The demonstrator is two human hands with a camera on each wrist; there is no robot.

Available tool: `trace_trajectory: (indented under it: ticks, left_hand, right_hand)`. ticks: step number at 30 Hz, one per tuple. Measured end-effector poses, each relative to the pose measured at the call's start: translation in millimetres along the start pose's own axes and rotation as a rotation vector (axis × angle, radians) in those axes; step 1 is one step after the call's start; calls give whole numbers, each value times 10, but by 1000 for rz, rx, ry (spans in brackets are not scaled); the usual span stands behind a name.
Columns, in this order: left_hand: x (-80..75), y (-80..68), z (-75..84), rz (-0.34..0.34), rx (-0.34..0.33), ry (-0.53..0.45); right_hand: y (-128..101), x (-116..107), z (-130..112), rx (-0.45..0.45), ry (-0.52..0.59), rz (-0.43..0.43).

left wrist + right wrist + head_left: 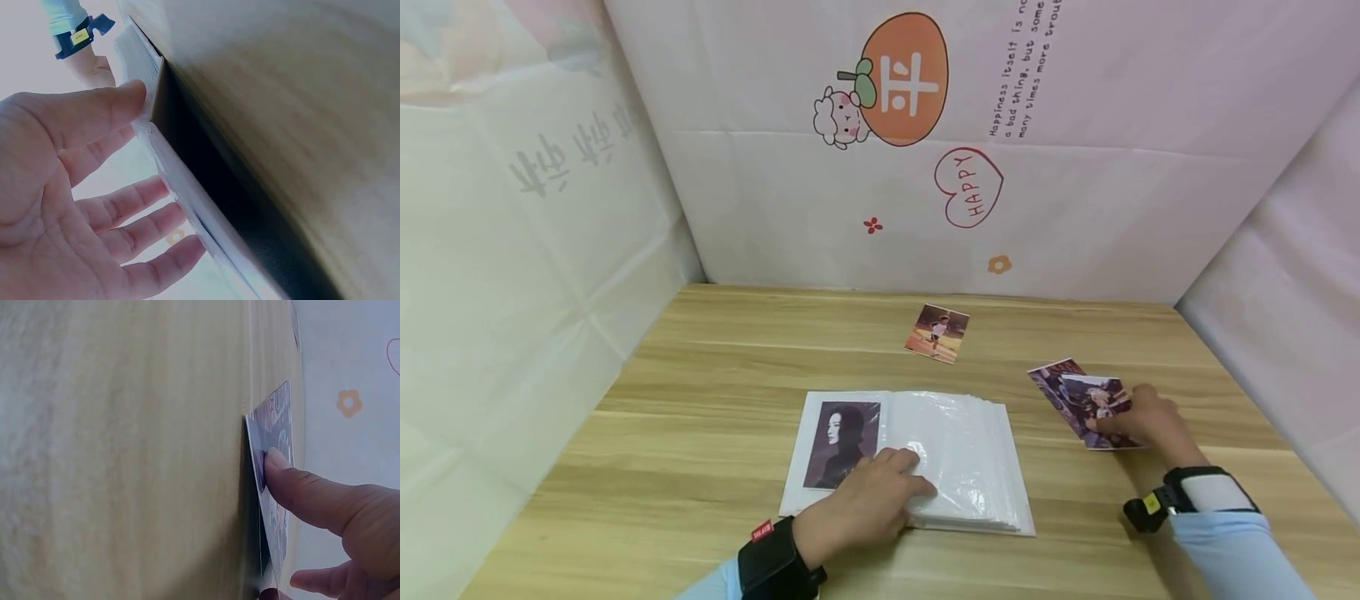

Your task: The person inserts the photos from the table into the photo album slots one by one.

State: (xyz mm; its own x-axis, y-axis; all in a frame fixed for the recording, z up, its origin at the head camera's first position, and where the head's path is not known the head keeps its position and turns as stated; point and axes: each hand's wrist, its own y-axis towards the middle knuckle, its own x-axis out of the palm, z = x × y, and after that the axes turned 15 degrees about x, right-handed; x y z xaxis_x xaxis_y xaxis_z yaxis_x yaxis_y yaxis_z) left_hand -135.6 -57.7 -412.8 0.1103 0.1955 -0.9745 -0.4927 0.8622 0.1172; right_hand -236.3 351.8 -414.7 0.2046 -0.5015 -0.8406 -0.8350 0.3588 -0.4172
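Observation:
An open photo album (962, 442) with clear sleeves lies on the table, a dark portrait photo (826, 454) in its left page. My left hand (868, 504) rests across the album's lower middle, fingers loosely extended over the pages. In the left wrist view the thumb (119, 103) lies along the album's near edge. To the right, my right hand (1142, 421) pinches the right side of a photo print (1093, 396). That print overlaps another photo (1048, 379). The right wrist view shows the thumb (306, 490) on the print's face, its near edge tilted up off the wood.
A photo of a running child (937, 333) lies beyond the album, toward the back of the wooden table (700, 417). A printed white sheet (775, 208) stands upright along the back edge, and more white sheets enclose the left and right sides.

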Motion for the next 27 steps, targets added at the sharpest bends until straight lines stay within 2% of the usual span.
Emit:
trace_trajectory:
  ticks: [6,13,17,22,27]
  left_hand:
    - [-13,1,10,-6,-4,4]
    - [-28,-5,21,-6,-12,-2]
    - [-25,-8,17,1,-9,-2]
    - [-12,-4,10,4,-6,6]
    - [-7,10,9,7,-5,8]
  right_hand:
    - [35,-8,60,-23,82,18]
    - [49,5,101,-45,253,210]
    - [24,23,97,-51,313,258]
    - [8,27,84,-48,331,275]
    - [-9,2,51,-21,373,224]
